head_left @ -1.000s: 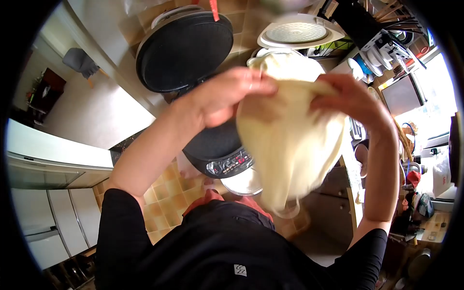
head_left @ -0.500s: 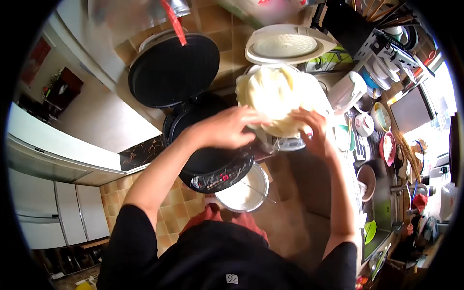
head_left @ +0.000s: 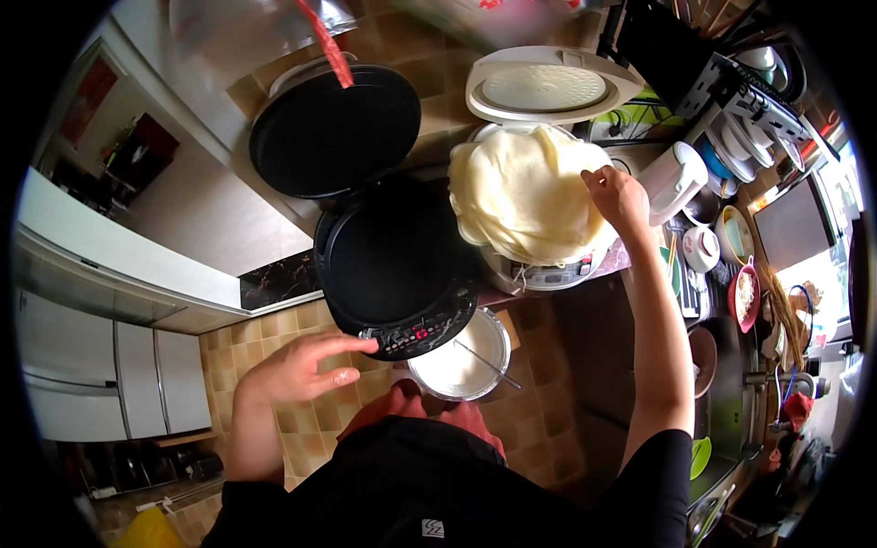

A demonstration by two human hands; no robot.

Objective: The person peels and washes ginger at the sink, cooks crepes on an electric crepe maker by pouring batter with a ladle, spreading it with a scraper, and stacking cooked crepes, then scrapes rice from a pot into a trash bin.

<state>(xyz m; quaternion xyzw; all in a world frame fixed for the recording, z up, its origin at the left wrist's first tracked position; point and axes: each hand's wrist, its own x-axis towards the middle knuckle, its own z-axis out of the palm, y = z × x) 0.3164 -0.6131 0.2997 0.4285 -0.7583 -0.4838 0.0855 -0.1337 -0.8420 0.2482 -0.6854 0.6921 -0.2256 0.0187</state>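
1. Pancakes (head_left: 530, 192): stacked on the cooker (head_left: 559, 275), directly left of the nearer right hand (head_left: 621, 197).
2. Right hand: fingers pinched at the stack's edge; grasp unconfirmed.
3. Left hand (head_left: 300, 367): released, fingers spread, beside the griddle panel (head_left: 418, 334).

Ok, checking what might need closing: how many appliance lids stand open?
2. The black lid is raised behind the griddle; right of it, the white lid is raised behind the white appliance under the pale sheets. Others may be hidden.
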